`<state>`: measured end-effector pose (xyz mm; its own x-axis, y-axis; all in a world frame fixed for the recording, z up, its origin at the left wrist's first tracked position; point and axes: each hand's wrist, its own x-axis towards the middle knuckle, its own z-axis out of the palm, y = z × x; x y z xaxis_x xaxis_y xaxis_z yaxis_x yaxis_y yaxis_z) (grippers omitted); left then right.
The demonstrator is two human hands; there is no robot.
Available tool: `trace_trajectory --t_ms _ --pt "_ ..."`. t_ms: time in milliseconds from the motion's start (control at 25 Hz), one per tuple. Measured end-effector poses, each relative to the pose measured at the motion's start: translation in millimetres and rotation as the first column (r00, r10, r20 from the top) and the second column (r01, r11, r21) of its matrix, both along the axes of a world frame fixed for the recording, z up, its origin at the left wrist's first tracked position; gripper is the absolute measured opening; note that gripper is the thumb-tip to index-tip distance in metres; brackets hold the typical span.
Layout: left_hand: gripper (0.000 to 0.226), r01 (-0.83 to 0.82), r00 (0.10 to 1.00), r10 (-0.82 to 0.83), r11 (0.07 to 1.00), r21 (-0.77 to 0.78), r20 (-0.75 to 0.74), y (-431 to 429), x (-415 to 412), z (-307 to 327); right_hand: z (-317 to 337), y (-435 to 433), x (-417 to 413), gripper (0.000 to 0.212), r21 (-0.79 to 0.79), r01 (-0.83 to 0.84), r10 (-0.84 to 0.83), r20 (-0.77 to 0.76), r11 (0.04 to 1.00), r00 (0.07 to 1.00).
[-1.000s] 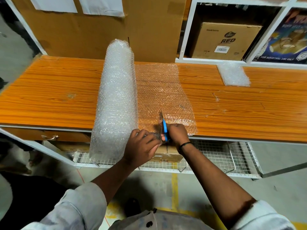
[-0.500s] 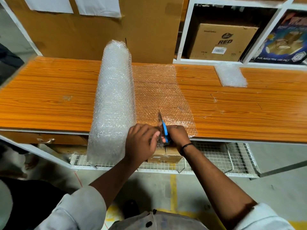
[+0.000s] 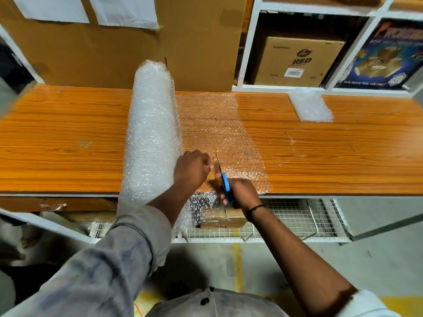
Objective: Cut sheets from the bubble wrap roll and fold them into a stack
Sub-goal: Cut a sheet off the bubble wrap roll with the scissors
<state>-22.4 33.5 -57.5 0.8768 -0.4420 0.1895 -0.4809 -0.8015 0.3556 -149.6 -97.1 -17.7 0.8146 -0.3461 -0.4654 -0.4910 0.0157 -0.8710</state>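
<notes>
Indoors, orange table [image 3: 68,138], shelves [image 3: 250,42]; left hand [image 3: 191,170] tight on sheet [image 3: 217,129], right hand [image 3: 243,192] round scissors [image 3: 225,183].

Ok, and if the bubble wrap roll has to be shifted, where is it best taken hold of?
The bubble wrap roll is probably best gripped at its near end, which overhangs the front edge of the table: a hand can come from the front and cup it from underneath. Elsewhere it lies on the top and looks too thick for one hand to close round.
</notes>
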Motion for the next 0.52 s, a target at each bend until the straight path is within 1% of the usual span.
trace_trajectory --t_ms 120,280,520 --pt "0.014 -0.001 1.000 0.002 1.000 -0.029 0.031 3 1 -9 2 2 4 0.036 -0.004 0.010 -0.010 -0.005 1.000 1.000" --pt "0.011 0.014 0.999 -0.011 0.998 -0.069 0.049 5 0 -15 1 2 12 0.032 -0.042 0.018 -0.017 0.009 0.999 1.000" --pt "0.011 0.045 0.996 -0.038 0.995 -0.094 0.076 7 0 -19 0 0 16 0.038 -0.076 -0.014 0.017 0.040 0.997 0.999"
